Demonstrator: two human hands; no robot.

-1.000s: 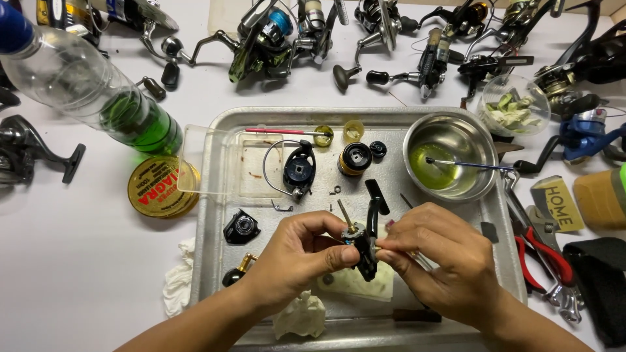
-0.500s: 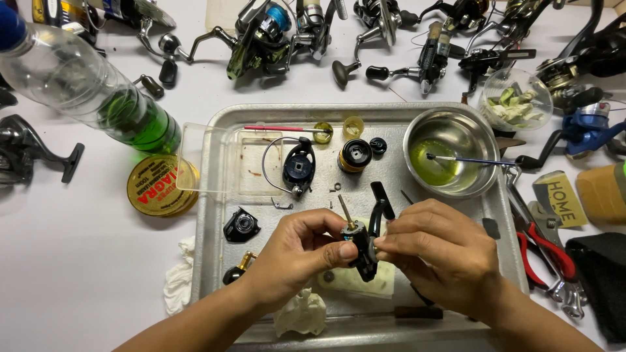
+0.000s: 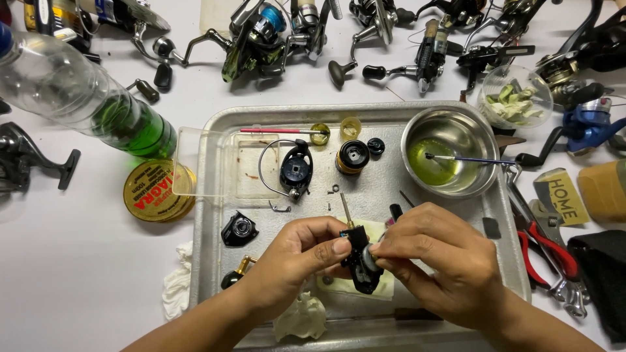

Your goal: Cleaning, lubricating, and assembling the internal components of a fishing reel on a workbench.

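Note:
Over the near half of a metal tray [image 3: 215, 195], both hands hold a black fishing reel body [image 3: 360, 261] with a brass shaft sticking up. My left hand [image 3: 297, 257] pinches its left side with thumb and fingers. My right hand [image 3: 443, 261] grips its right side, fingertips pressed on a pale part of the body. A yellowish cloth [image 3: 332, 283] lies under the reel. Farther back in the tray sit a black rotor with wire bail [image 3: 295, 169], a gold-banded spool [image 3: 353, 156] and a small black cap [image 3: 375, 146].
A steel bowl [image 3: 450, 160] with green liquid and a brush stands at the tray's back right. A black side cover [image 3: 239, 229] lies left. Outside are a bottle with green liquid [image 3: 98, 107], a round yellow tin [image 3: 156, 190], red pliers [image 3: 548, 251] and several fishing reels [image 3: 274, 32].
The reel body has turned in my hands: its black arm that stuck up toward the bowl is now hidden, and my right hand has closed further over the right side.

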